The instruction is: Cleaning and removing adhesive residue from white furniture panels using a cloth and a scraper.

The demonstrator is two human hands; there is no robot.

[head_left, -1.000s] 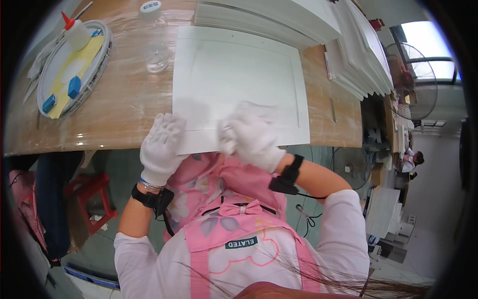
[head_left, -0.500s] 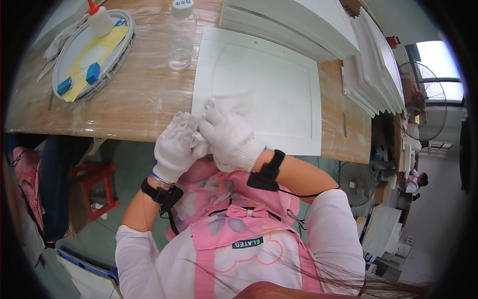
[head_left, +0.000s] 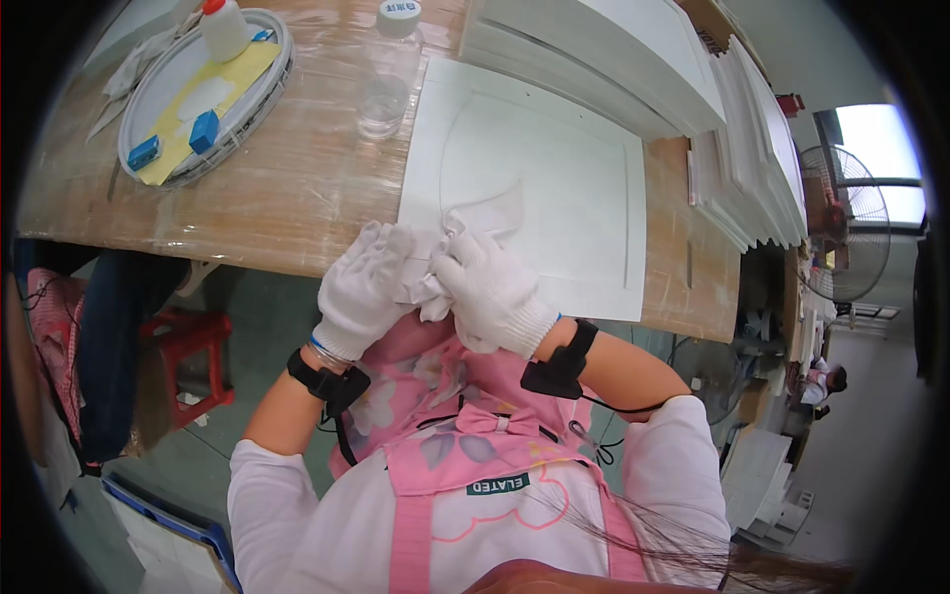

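A crumpled white cloth [head_left: 492,214] is in my gloved right hand [head_left: 495,294], whose fingers are closed round it. One flap spreads over the white panel [head_left: 584,188], and a bunched end hangs between my hands. My gloved left hand [head_left: 366,287] is just left of it, fingers bent and pressed together, its thumb side against the bunched end; the grip there is partly hidden. The panel, with a shallow recessed border and a curved line, lies flat at the table's front edge under my right hand.
A clear bottle [head_left: 388,74] with a white cap stands left of the panel. Further left, a round lid [head_left: 134,129] holds a yellow sheet, blue blocks and a red-tipped bottle [head_left: 224,32]. White panels [head_left: 747,139] are stacked at the right. A red stool [head_left: 188,366] is below the table.
My hands have moved apart a little, the right one shifting right and down with the cloth. The cloth's flap shows more plainly on the panel. The whole view has shifted slightly.
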